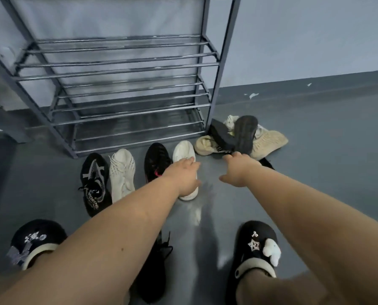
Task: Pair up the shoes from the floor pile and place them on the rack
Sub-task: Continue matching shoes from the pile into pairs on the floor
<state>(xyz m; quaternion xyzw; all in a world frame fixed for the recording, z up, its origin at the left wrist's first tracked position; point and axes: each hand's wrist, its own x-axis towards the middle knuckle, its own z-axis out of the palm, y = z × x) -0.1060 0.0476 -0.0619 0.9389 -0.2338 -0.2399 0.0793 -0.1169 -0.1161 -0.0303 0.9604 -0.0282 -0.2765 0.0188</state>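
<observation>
Rack (pixel 126 62) stands against the wall, its bar shelves bare. All shoes are on the floor (pixel 315 172).

Row in front of the rack, left to right: black shoe (pixel 94 183), white shoe (pixel 122 172), black-pink shoe (pixel 156 161), white sneaker (pixel 183 153). We read all four with long axes roughly parallel, running toward the rack; the toes look to point at it.

Pile (pixel 240 137) sits at the rack's right foot: beige shoes lying on their sides, two dark shoes tipped on top with soles showing. One dark sole stands nearly upright, the other leans left. No common direction in that heap.

Another black shoe (pixel 155 271) lies near us, between our feet, mostly hidden under the left arm; its laces show.

Left hand (pixel 181 175) lies on top of the white sneaker, covering its middle and heel end. Fingers run forward along the shoe; whether the left grip is closed round it we cannot tell, since the fingertips are blurred.

Right hand (pixel 238 168) reaches to the near edge of the pile, fingers loose and spread, thumb out to the left. It holds nothing. The fingertips are at the dark shoes' edge; contact is unclear.

Our feet are in black clogs (pixel 258 245) with charms, at bottom left and bottom right.
</observation>
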